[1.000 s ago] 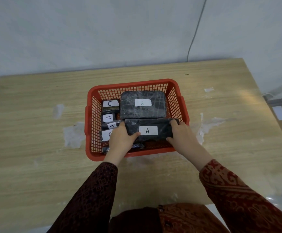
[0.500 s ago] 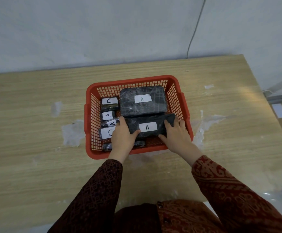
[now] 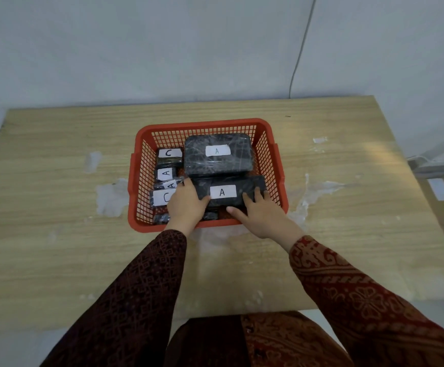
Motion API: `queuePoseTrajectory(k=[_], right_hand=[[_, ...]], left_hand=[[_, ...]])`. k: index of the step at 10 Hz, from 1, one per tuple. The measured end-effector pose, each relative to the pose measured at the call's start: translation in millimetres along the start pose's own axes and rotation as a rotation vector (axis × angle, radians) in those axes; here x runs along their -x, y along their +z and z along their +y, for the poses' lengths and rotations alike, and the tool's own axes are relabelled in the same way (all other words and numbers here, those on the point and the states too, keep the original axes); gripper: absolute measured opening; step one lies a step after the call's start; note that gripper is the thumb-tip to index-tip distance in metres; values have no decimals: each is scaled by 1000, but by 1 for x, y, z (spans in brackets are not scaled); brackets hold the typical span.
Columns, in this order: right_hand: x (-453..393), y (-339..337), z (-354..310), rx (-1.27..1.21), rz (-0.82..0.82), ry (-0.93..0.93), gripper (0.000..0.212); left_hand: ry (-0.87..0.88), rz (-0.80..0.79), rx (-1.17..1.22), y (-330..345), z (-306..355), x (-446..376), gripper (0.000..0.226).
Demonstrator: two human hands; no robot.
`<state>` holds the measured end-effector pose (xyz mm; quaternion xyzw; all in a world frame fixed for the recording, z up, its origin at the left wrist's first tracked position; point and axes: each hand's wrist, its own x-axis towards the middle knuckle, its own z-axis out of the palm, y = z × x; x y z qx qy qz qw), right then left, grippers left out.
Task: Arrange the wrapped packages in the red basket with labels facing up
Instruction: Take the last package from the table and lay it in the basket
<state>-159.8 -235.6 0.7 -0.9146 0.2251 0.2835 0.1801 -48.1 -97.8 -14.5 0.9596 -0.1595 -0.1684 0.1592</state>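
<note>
The red basket (image 3: pixel 202 124) stands mid-table. A long black wrapped package (image 3: pixel 250 185) lies across its front right with its "A" label up. My left hand (image 3: pixel 186 205) grips the package's left end, thumb on top. My right hand (image 3: pixel 260 213) holds the right end, fingers on top and thumb along the near edge. Behind it sits a large black package (image 3: pixel 216 165), "A" label up. Down the left side lie small packages, all labels up: "C" (image 3: pixel 170 154), "A" (image 3: pixel 165 174), another "A" (image 3: pixel 171 184) and a wider "C" (image 3: pixel 161 198).
A dark package (image 3: pixel 162 219) with no label showing lies at the basket's front left, partly under my left hand. The wooden table (image 3: pixel 56 247) has pale scuffed patches on both sides of the basket. The wall and a hanging cable (image 3: pixel 299 54) are behind; the table's right edge is close.
The long "A" package has gone down into the basket's front and settled flatter. My right hand slid from its far right end toward its near edge.
</note>
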Motion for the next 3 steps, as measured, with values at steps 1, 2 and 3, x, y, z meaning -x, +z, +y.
queuePoseTrajectory(k=[1,2,3], right_hand=[[3,-5,2,-38,14,-16,91],[11,-9,6,-28,153,-119,78],[15,-13,7,-44,247,-186,67]], left_hand=[[19,-26,19,-8,-1,6,62],[58,44,85,-24,-9,27,59],[68,169,114,-30,-21,42,51]])
